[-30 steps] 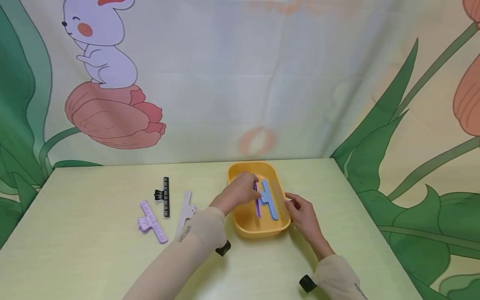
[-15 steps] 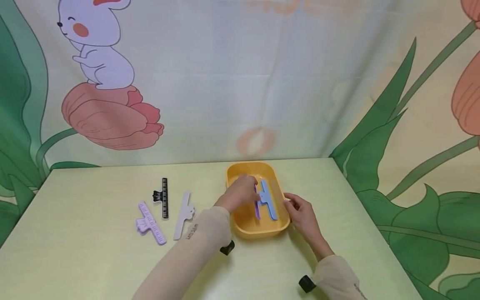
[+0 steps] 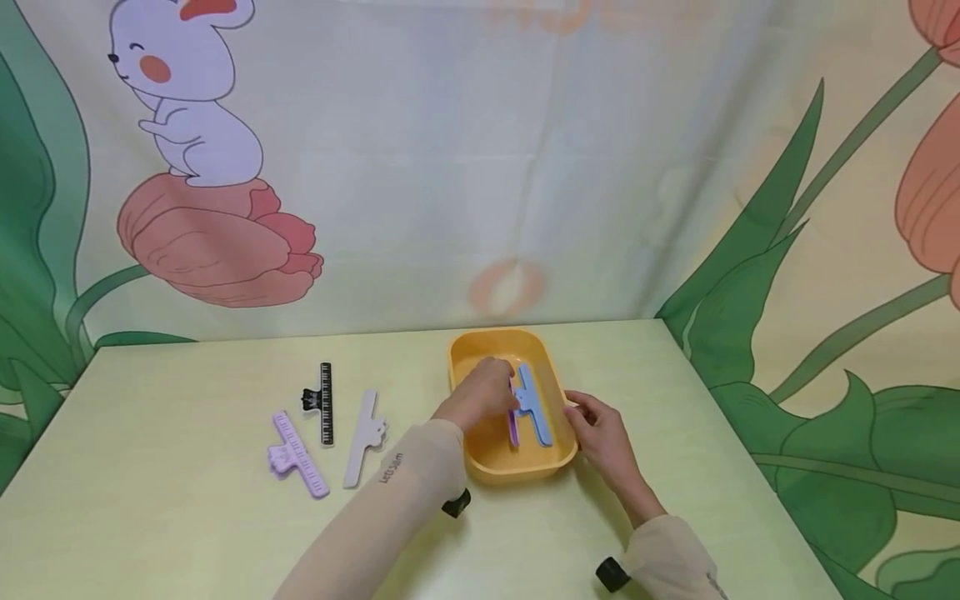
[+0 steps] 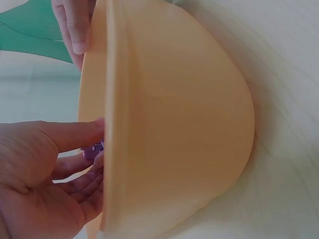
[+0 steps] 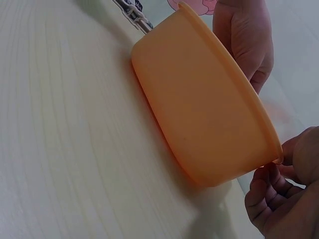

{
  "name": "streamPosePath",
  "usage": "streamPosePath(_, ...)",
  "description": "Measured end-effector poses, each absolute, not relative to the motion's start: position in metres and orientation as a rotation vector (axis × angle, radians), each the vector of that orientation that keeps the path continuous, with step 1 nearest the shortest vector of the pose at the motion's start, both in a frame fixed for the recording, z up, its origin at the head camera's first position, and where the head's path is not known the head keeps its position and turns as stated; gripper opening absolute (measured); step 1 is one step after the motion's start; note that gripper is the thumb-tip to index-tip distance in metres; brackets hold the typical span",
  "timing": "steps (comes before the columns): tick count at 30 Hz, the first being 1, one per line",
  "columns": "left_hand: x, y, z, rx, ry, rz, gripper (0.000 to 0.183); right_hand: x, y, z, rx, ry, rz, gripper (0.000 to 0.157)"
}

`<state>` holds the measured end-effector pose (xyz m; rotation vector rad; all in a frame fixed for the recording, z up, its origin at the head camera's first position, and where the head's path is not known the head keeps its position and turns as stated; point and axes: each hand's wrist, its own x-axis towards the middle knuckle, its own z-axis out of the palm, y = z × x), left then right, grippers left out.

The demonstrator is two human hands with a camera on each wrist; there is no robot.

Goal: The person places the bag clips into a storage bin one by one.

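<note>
A yellow-orange plastic basin (image 3: 487, 473) stands on the table toward the back. My left hand (image 3: 483, 390) reaches into it and pinches a purple clip (image 3: 513, 429), which stands on edge beside a blue long-bar clip (image 3: 535, 408) lying on the basin floor. In the left wrist view, thumb and fingers close on the purple clip (image 4: 93, 149) behind the rim, which hides most of it. My right hand (image 3: 603, 433) grips the basin's right rim; in the right wrist view the thumb of the right hand (image 5: 286, 194) lies over the rim, with curled fingers below.
Left of the basin lie three more long-bar clips: a black one with piano keys (image 3: 326, 404), a lilac one (image 3: 300, 454) and a white one (image 3: 365, 437). A printed curtain (image 3: 420, 208) hangs behind the table's back edge.
The left hand has moved slightly lower within the basin, keeping its pinch on the purple clip. The right hand stays at the rim. The whole head view has shifted slightly.
</note>
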<state>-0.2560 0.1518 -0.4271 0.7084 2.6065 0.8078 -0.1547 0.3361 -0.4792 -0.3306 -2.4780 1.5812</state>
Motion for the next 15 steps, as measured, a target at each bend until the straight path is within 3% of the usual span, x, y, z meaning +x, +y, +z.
streamPosePath(15, -0.2596, 0.1564, -0.4338, 0.657, 2.621, 0.783, 0.047, -0.1528, 0.3377, -0.4788, -0.267, -2.458, 1.567, 0.031)
